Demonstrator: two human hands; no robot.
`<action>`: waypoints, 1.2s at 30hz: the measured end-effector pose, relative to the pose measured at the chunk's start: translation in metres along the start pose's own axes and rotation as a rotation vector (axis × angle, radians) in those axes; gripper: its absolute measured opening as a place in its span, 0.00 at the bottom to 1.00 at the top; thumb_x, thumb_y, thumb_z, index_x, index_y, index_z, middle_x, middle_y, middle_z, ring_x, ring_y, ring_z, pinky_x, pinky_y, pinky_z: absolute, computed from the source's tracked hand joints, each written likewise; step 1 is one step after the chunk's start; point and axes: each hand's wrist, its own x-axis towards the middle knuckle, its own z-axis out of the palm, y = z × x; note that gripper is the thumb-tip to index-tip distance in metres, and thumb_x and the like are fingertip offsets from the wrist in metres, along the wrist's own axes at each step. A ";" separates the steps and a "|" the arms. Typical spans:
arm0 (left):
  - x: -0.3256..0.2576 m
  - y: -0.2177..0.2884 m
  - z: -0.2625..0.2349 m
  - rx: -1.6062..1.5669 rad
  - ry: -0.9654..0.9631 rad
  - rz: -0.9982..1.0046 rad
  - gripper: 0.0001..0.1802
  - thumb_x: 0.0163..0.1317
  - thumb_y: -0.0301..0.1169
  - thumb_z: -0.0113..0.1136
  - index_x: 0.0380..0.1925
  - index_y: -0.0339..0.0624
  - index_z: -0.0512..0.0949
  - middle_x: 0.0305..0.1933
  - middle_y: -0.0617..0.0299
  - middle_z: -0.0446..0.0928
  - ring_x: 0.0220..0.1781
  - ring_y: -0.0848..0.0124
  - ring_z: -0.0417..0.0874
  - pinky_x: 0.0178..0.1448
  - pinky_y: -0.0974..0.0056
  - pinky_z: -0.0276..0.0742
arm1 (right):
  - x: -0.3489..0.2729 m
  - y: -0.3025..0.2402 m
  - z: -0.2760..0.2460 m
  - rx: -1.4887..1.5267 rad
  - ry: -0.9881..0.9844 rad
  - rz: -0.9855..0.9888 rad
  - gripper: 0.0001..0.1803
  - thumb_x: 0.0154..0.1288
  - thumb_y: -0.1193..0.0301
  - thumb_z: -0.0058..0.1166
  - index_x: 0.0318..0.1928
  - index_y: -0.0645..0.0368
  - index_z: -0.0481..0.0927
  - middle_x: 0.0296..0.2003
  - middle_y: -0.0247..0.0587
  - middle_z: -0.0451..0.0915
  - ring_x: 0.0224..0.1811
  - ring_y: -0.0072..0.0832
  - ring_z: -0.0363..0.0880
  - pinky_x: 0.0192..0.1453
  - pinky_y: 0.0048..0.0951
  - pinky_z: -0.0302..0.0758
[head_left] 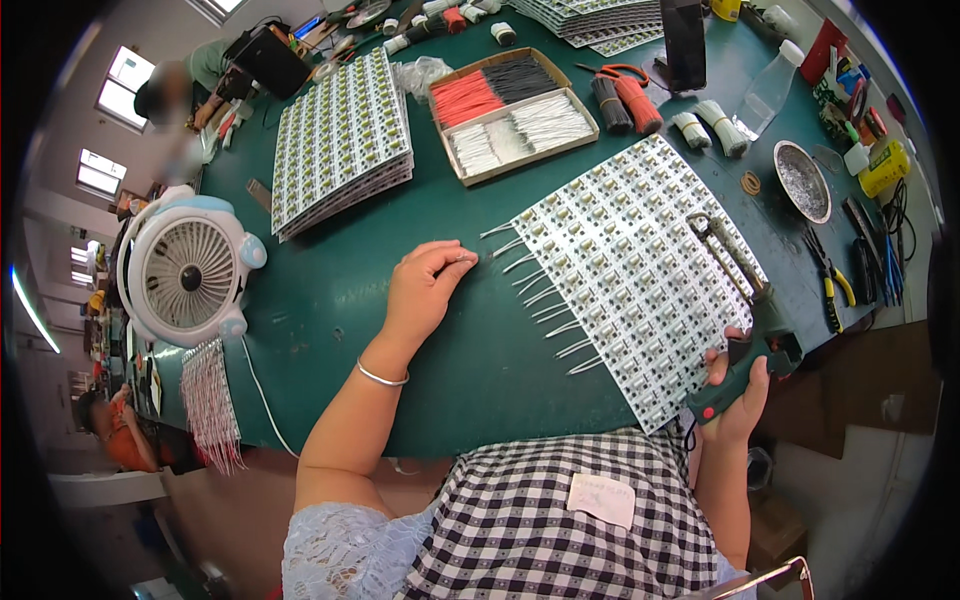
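Note:
A white panel of small circuit boards (630,270) lies on the green table (330,290) in front of me. Several short white wires (545,295) stick out from its left edge. My left hand (425,290) rests on the table just left of them, fingertips pinched on a white wire end (466,258). My right hand (738,385) grips the green handle of a soldering iron (745,300), which lies across the panel's right side with its tip pointing away from me.
A stack of circuit panels (340,140) and a cardboard box of red, black and white wires (510,110) lie farther back. A small white fan (188,270) stands at the left. At the right sit a metal bowl (802,180), pliers (835,280) and a clear bottle (768,90).

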 end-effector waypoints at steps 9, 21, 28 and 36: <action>-0.068 0.100 0.029 -0.608 -0.700 -0.387 0.11 0.65 0.26 0.53 0.44 0.34 0.78 0.35 0.59 0.82 0.28 0.79 0.79 0.35 0.75 0.75 | -0.028 -0.019 0.017 -0.093 -0.188 -0.005 0.28 0.66 0.65 0.47 0.62 0.67 0.60 0.52 0.55 0.73 0.41 0.38 0.78 0.53 0.43 0.75; -0.090 0.133 0.068 -0.714 -1.004 -0.513 0.09 0.67 0.31 0.53 0.42 0.40 0.79 0.35 0.69 0.81 0.30 0.84 0.77 0.32 0.78 0.71 | -0.076 -0.018 0.038 -0.183 -0.497 0.250 0.32 0.63 0.60 0.47 0.62 0.68 0.63 0.54 0.52 0.73 0.56 0.38 0.73 0.60 0.39 0.70; -0.096 0.123 0.077 -0.719 -1.032 -0.519 0.08 0.67 0.31 0.53 0.37 0.38 0.78 0.34 0.65 0.81 0.31 0.81 0.79 0.31 0.77 0.72 | -0.071 -0.010 0.033 -0.060 -0.480 0.102 0.27 0.66 0.65 0.49 0.61 0.68 0.64 0.54 0.49 0.73 0.54 0.33 0.74 0.57 0.35 0.72; -0.095 0.119 0.081 -0.880 -0.985 -0.593 0.07 0.68 0.29 0.52 0.40 0.39 0.75 0.38 0.61 0.81 0.35 0.78 0.80 0.36 0.75 0.74 | -0.075 -0.012 0.033 -0.054 -0.440 0.171 0.26 0.66 0.65 0.48 0.60 0.68 0.65 0.54 0.49 0.73 0.54 0.33 0.74 0.58 0.36 0.71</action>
